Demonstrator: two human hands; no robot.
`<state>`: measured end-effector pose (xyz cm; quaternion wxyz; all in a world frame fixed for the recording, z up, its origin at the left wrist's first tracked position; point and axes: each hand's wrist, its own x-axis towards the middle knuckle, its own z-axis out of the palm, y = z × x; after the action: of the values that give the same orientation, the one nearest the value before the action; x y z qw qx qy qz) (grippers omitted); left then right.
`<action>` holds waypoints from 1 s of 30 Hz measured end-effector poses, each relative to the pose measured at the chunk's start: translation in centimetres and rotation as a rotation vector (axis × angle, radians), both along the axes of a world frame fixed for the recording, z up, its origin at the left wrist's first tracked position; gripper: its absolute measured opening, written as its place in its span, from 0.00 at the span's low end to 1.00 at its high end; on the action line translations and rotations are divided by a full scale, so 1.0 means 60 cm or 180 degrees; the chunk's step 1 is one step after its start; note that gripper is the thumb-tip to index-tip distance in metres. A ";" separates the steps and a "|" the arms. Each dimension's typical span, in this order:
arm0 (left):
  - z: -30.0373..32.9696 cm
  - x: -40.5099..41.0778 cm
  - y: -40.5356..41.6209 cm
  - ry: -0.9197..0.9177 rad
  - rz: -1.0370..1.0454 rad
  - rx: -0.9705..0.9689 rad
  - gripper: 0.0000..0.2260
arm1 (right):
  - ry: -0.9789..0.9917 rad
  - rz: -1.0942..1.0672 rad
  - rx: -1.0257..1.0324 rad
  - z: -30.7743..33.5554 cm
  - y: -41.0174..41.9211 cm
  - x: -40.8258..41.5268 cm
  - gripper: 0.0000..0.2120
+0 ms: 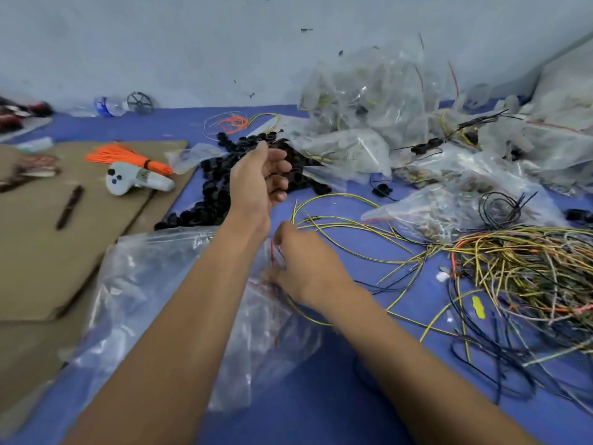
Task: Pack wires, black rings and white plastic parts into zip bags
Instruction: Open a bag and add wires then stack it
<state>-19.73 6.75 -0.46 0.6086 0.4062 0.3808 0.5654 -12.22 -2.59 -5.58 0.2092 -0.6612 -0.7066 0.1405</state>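
Observation:
A heap of black rings [211, 200] lies on the blue mat behind my hands. My left hand [256, 178] hovers over this heap, fingers curled and apart; I cannot tell if a ring is in it. My right hand [301, 268] pinches the red-striped mouth of a clear zip bag [154, 293] that lies among a pile of empty bags in front of me. Yellow-green wires [337, 226] curve just right of that hand. A big tangle of wires [519, 274] fills the right side.
Filled zip bags [378, 101] are piled at the back right against the wall. Brown cardboard [48, 239] on the left carries a white controller [134, 179], an orange bundle of ties [125, 155] and a dark pen [69, 207].

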 end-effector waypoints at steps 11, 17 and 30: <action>-0.067 0.069 -0.065 0.2238 0.1631 0.1939 0.06 | 0.2319 -0.1336 0.0755 0.009 0.031 0.104 0.11; -0.120 0.070 -0.064 0.3555 0.0792 0.1898 0.09 | 0.2252 -0.2277 0.1892 0.023 0.011 0.211 0.08; -0.090 0.058 -0.060 0.3356 0.0937 0.2390 0.10 | 0.1603 -0.1491 0.0941 0.011 -0.041 0.293 0.01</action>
<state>-16.22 3.17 -5.85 0.0744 0.7566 0.4562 0.4625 5.37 -5.07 -4.93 0.4961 -0.7123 -0.4753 0.1436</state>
